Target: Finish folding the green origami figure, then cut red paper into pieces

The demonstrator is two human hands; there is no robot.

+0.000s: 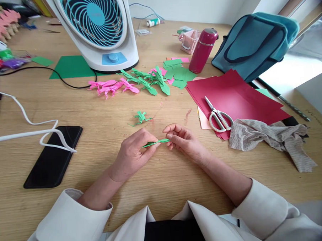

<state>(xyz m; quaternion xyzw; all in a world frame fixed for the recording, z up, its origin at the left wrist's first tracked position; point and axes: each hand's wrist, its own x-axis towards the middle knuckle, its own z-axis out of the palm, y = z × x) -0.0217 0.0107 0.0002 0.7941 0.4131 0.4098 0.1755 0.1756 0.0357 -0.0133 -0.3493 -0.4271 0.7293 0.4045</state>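
Between my hands, above the wooden table [153, 184], a narrow folded green paper strip [164, 140] lies nearly level. My left hand [135, 150] pinches its left part between thumb and fingers. The thumb and fingertips of my right hand [184, 140] close on its right end. Just beyond my hands, a small green folded paper figure [141, 116] rests on the table. Farther back are several pink folded figures [113, 86] and, to their right, several green folded figures [151, 80].
A fan [115, 58] stands at the back. To the left are a black phone [53, 157] and white cable [24, 112]. Scissors [216, 116] lie on red paper [237, 96] at right, near a crumpled cloth [268, 135], a red bottle [203, 51] and a teal bag [253, 42].
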